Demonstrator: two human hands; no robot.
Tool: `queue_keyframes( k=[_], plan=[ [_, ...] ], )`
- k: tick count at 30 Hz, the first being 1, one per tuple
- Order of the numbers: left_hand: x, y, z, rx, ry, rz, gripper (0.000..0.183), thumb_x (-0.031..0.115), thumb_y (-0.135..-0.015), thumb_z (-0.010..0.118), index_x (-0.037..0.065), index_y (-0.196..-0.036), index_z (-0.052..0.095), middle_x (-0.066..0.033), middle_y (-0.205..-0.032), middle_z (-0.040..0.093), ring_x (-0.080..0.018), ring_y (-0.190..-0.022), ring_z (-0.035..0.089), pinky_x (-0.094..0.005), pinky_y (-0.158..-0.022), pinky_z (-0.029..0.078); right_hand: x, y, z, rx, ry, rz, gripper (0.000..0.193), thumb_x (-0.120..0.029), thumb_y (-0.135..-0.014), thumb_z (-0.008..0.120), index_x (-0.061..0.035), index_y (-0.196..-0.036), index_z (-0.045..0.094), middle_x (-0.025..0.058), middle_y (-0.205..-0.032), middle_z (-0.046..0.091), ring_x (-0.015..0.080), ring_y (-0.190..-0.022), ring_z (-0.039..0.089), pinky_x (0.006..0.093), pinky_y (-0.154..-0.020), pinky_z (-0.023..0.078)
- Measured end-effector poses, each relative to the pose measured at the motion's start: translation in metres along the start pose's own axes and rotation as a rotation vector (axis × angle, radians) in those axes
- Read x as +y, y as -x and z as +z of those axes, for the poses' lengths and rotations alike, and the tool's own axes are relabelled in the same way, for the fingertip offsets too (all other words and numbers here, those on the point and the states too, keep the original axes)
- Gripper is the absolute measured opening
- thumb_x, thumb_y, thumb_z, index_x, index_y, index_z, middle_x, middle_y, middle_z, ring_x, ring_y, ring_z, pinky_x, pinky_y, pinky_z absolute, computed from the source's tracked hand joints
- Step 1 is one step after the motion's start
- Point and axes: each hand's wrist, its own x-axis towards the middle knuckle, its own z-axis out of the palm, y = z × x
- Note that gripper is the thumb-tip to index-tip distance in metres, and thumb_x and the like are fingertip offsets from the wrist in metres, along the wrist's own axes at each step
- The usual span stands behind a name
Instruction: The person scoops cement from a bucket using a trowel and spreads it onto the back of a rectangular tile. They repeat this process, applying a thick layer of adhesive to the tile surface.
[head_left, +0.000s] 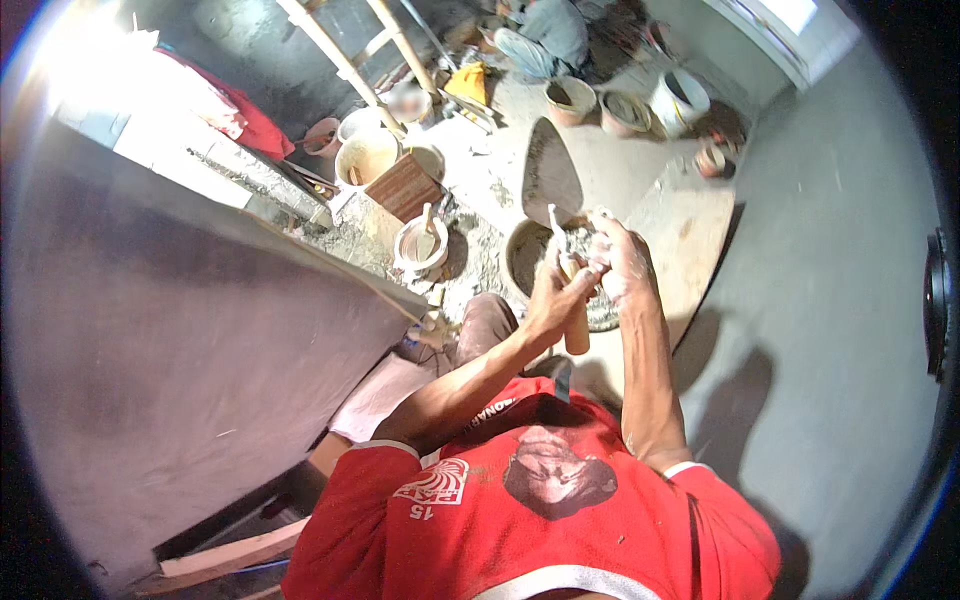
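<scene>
A trowel [552,180] with a long pointed blade and a pale wooden handle is in my left hand [557,302], its blade aimed away from me. My left fingers wrap round the handle, whose butt end sticks out below them. Close beside it on the right is my right hand [627,262], fingers curled and smeared with grey. What lies inside those fingers is hidden. Under both hands stands a round bucket [509,262] holding grey mortar [528,250], partly covered by the hands and blade.
Left of the bucket are a white round container [403,252], a brown tile [404,188] and several pails. A wooden ladder [345,62] leans behind. Farther back a person [550,42] crouches near a yellow bag [468,84] and a white bucket [680,102]. Walls flank both sides.
</scene>
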Motion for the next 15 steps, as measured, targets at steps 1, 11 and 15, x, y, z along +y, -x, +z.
queue_keyframes(
  k=[1,11,15],
  plan=[
    [-0.005,-0.006,0.01,0.014,0.0,0.002,0.028,0.017,-0.094,0.07,0.004,-0.104,0.047,-0.0047,-0.086,0.06,-0.011,-0.073,0.059,-0.027,-0.065,0.052,-0.005,-0.008,-0.008,-0.033,0.009,-0.004,0.027,-0.023,-0.093,0.064,-0.0157,-0.071,0.05,-0.0069,-0.06,0.038,0.0065,-0.048,0.035,0.0249,-0.043,0.029],
    [-0.199,-0.19,-0.109,0.014,-0.119,0.159,0.035,0.014,-0.09,0.07,0.002,-0.117,0.051,-0.001,-0.085,0.06,-0.0093,-0.071,0.057,-0.0263,-0.061,0.049,0.104,-0.23,-0.032,0.028,0.044,0.01,0.022,-0.027,-0.09,0.067,-0.0203,-0.079,0.05,-0.0096,-0.056,0.032,0.007,-0.045,0.03,0.0276,-0.045,0.03],
    [-0.227,-0.231,-0.096,0.001,0.002,0.0,0.038,0.013,-0.092,0.068,0.002,-0.124,0.052,-0.0007,-0.095,0.063,-0.009,-0.085,0.058,-0.0259,-0.074,0.05,0.106,-0.295,-0.07,0.077,0.025,0.133,0.027,-0.03,-0.09,0.066,-0.0201,-0.076,0.045,-0.0079,-0.056,0.031,0.0097,-0.045,0.032,0.0303,-0.046,0.032]
  ],
)
